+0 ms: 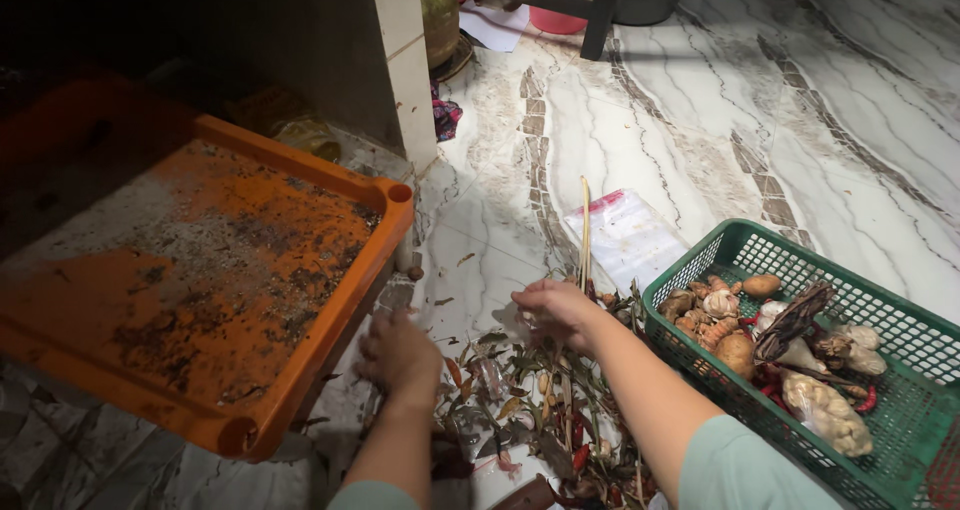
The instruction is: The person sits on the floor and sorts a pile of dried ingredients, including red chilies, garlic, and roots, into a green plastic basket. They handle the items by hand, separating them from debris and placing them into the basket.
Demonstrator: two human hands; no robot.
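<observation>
Just one view on my end: head cam, looking steeply down and forward at the marble floor, close in, about arm's reach away.

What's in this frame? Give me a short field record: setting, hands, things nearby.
setting: white marbled tile floor, seen from above
left hand: on the floor beside the orange tray; grip hidden
right hand: fingers bent over a pile of leaves and scraps; hold unclear
tray: tilted, dirty with dark specks
basket: green, right of the pile, holding roots, garlic, red chillies
other: clear plastic bag flat on the floor beyond the pile
</observation>
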